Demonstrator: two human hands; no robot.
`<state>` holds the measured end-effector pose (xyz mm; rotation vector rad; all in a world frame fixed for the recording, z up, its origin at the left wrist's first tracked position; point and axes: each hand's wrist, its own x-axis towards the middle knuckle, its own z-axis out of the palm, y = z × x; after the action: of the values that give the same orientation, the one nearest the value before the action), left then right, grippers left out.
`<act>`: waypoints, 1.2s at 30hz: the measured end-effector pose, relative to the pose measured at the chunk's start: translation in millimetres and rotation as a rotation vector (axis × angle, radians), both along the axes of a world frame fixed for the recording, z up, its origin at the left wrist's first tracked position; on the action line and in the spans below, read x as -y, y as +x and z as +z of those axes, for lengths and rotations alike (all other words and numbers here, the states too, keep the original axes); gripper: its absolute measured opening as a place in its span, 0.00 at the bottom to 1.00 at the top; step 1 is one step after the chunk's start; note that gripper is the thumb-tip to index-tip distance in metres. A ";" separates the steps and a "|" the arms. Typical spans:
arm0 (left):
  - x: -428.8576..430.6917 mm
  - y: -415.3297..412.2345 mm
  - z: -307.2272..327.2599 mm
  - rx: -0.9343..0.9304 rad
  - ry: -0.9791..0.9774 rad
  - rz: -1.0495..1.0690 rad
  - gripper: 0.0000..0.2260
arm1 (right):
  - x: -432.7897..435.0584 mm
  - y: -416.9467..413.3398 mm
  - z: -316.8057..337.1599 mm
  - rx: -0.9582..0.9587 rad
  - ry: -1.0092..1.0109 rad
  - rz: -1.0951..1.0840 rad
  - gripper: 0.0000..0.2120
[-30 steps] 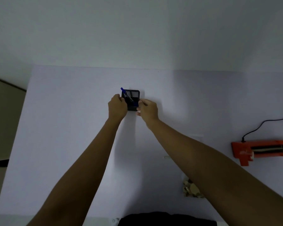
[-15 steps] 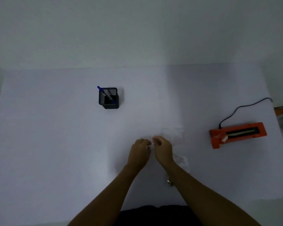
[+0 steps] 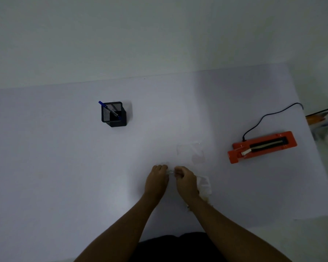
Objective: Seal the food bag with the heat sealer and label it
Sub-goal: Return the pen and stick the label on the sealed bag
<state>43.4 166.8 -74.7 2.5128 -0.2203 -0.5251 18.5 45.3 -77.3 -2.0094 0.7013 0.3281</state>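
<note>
Our left hand [image 3: 156,179] and right hand [image 3: 186,181] sit close together over the white table [image 3: 64,167], fingers curled, each pinching an end of a bit of clear plastic [image 3: 170,172] between them; whether it belongs to the food bag [image 3: 204,186] we cannot tell. That bag lies partly under our right wrist, a clear sheet [image 3: 190,154] just beyond it. The orange heat sealer [image 3: 261,146] rests well to the right, and a black pen holder [image 3: 121,120] with a blue pen [image 3: 102,105] stands far left.

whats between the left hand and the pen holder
Nothing; the head view shows only bare table between the left hand and the pen holder.
</note>
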 end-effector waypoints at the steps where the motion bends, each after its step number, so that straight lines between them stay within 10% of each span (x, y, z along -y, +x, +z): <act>1: 0.6 -0.1 0.6 -0.001 0.009 0.001 0.09 | 0.3 0.5 -1.7 -0.014 0.020 -0.018 0.12; 26: -10.9 6.3 -11.1 -0.036 0.011 -0.025 0.07 | -6.8 33.7 1.1 -0.069 0.024 0.127 0.08; 36: -23.1 26.0 44.9 0.007 -0.271 0.085 0.05 | -3.0 50.1 51.2 0.007 0.206 0.051 0.07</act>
<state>69.4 189.9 -29.8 2.2496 -0.1737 -0.4222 68.6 48.4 -26.1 -1.8337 0.5884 0.4065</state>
